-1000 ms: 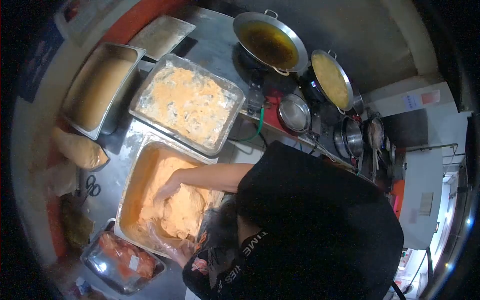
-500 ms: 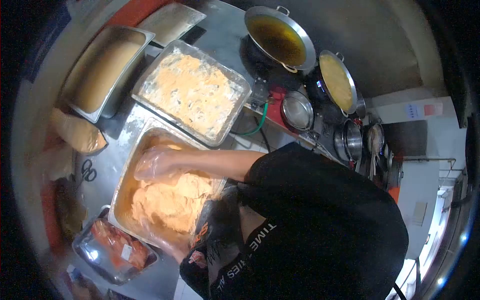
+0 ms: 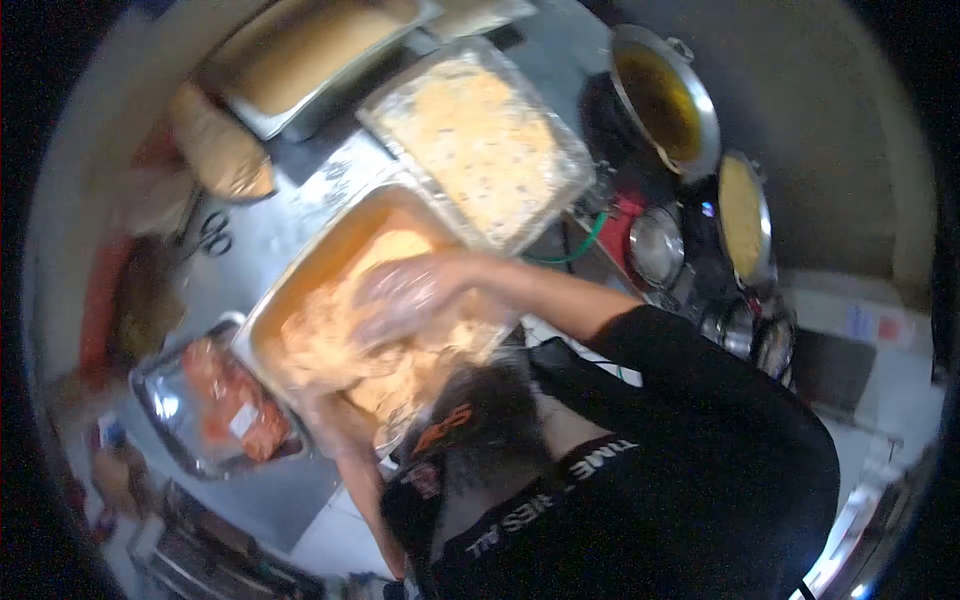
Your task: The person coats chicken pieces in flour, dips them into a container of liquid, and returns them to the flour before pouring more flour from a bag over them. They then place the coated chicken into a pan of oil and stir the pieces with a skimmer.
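A deep metal tray (image 3: pixel 290 270) holds a heap of orange-tinted floury mixture (image 3: pixel 385 385). Over the middle of the heap is my right hand (image 3: pixel 415 295), in a clear plastic glove, its blurred fingers apart and pointing down to the left. My left hand (image 3: pixel 325 405) is at the tray's lower edge, against the mixture; its fingers are smeared by motion and partly hidden. Beside the tray, at the upper right, stands a shallower tray (image 3: pixel 575 185) covered with pale orange and white flour.
Two wide pans, one of dark oil (image 3: pixel 655 105) and one of yellowish contents (image 3: pixel 740 215), stand at the right. A tray with a red bagged item (image 3: pixel 235 405), scissors (image 3: pixel 215 233), a plastic bag (image 3: pixel 220 150) and a deep container (image 3: pixel 310 50) lie around the left side.
The view has turned and shifted, so the trays and pans appear farther right. My right hand has moved from the tray's upper part to over the heap. My left hand shows more at the lower edge.
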`<state>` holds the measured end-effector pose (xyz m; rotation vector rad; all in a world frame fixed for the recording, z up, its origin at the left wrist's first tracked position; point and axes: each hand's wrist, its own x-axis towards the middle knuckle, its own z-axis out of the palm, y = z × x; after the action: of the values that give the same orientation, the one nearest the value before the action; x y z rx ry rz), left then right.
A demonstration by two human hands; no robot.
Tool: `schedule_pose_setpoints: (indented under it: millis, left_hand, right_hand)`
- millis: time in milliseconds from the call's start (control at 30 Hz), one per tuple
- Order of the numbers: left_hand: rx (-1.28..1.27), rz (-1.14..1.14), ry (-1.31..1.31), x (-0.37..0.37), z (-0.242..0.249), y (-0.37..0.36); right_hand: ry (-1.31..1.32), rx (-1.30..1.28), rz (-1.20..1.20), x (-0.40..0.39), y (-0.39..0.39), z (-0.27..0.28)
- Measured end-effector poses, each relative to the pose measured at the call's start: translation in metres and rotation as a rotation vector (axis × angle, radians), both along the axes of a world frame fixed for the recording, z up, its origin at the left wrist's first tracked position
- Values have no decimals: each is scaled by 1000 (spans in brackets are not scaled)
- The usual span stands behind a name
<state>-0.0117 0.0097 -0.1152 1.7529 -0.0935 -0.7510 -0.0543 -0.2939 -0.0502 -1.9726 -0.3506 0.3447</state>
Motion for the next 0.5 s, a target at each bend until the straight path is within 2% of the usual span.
schedule_pose_setpoints:
  millis: [33, 67, 100, 167, 200, 233, 267, 300, 333, 367, 400, 433, 467, 500]
  left_hand:
    - [-185, 105, 192, -12, 13, 9]
    - [-380, 201, 376, -26, 25, 12]
    - [-367, 227, 360, -24, 26, 17]
    - [610, -680, -209, -19, 23, 8]
    - [618, -666, -204, -18, 29, -6]
    - [317, -283, 113, -17, 40, -24]
    - [0, 110, 410, -16, 46, -33]
    - [52, -92, -136, -21, 40, -34]
    - [57, -75, -136, -20, 35, -33]
    - [-12, 82, 168, -9, 53, -52]
    - [-89, 237, 470, -6, 64, -64]
    - [19, 290, 267, -13, 61, -67]
    - [20, 300, 262, -13, 49, -65]
    - [-150, 378, 361, -15, 33, -61]
  right_hand:
    - [-233, 93, 127, -5, -15, -37]
    - [20, -68, -85, -2, -15, -22]
    - [282, -232, -301, 2, -12, -6]
    - [280, -305, -312, 0, -2, -22]
    - [283, -395, -348, -4, 3, -40]
    - [97, -440, -260, -17, 6, -101]
    - [94, -439, -243, -16, 12, -94]
    - [320, -332, -268, -16, 24, -78]
    - [549, -222, -293, -17, 34, -66]
    - [617, 174, -369, -22, 34, -62]
    - [614, 172, -358, -22, 42, -63]
    - [732, 311, -433, -22, 51, -67]
    - [848, 454, -512, -22, 58, -74]
    - [739, 514, -476, -41, 58, -124]
